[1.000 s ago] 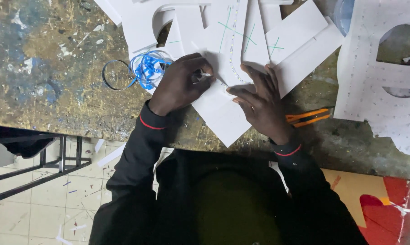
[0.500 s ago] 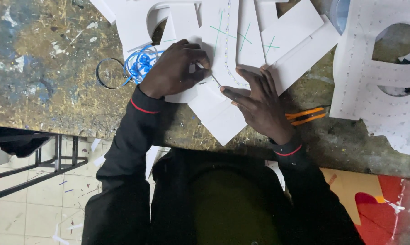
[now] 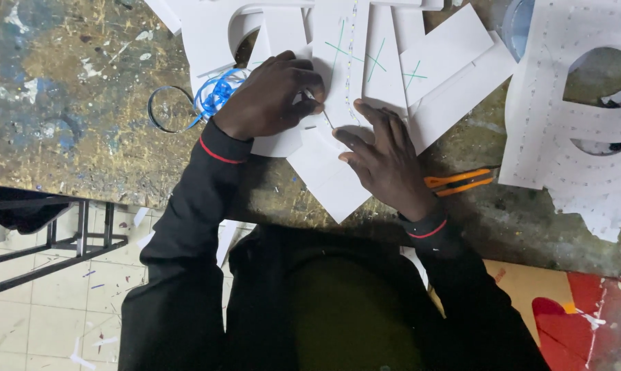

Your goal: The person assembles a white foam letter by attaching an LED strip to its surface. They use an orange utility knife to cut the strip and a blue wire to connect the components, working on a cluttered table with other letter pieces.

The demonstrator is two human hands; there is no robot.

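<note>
The desk [image 3: 70,103] is the largest thing here — a worn slab, mottled with old paint in ochre, blue and grey, rough and scarred. Over its far half lie white cut sheets [image 3: 454,89], stiff and matte like foam board, overlapping loosely; some carry thin green crosses, and the big sheet to the right [image 3: 578,130] has rounded holes cut through it and rows of fine dots.

One angular white piece [image 3: 331,178] juts toward the desk's near edge, and both hands bear on it. The right hand [image 3: 386,161] lies flat with fingers spread, apparently pressing the piece down so it cannot slide. The left hand [image 3: 272,99] is curled shut, its grip pinched on a thin pointed tool [image 3: 322,113] whose tip meets the board just beside the right fingertips; what kind of tool cannot be told.

Just left of that hand sits a loose coil of blue ribbon [image 3: 214,96], glossy and tangled, joined to 1 dark loop. An orange-handled cutter [image 3: 458,182] rests on the desk just beside the right wrist, untouched.
</note>
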